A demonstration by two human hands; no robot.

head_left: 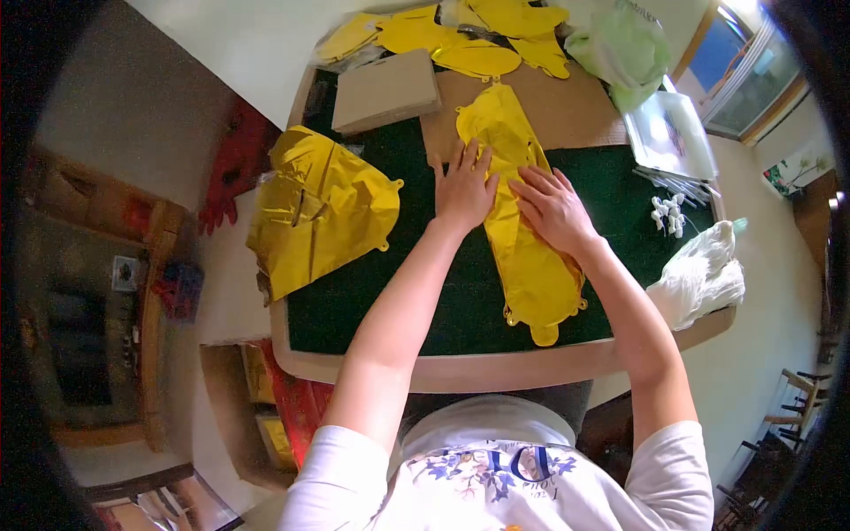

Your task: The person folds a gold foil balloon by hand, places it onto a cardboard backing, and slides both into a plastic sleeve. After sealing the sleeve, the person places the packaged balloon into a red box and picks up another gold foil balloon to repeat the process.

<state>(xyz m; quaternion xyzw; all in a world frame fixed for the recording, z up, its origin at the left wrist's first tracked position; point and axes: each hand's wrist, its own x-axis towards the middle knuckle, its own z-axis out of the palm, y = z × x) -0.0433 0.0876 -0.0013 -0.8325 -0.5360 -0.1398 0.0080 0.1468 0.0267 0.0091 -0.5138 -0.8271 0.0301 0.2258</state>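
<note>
At the middle of the frame, your two hands lie flat on a long, deflated gold foil balloon (522, 230) that stretches over the dark green surface (425, 292) from the upper centre down toward the near edge. Your left hand (464, 188) is spread, fingers pointing away from you, and it presses on the left side of the balloon. Your right hand (554, 211) is also open and flat, fingers a little apart, and it presses on the right side of the same balloon, just beside the left hand. Neither hand pinches anything.

To the left of your hands, well apart, a crumpled pile of gold foil balloons (323, 208) rests at the left part of the surface. Above it, a flat brown cardboard piece (387, 91) lies tilted. At the top of the frame, more yellow-gold foil shapes (460, 40) are spread out, and next to them on the right sits a pale green plastic bag (620, 49). A clear plastic packet with white sheets (673, 133) lies at the upper right. Below it you see some thin white straws (677, 184) and small white pieces (668, 215). A white plastic bag (704, 274) rests at the right edge of the surface.
</note>
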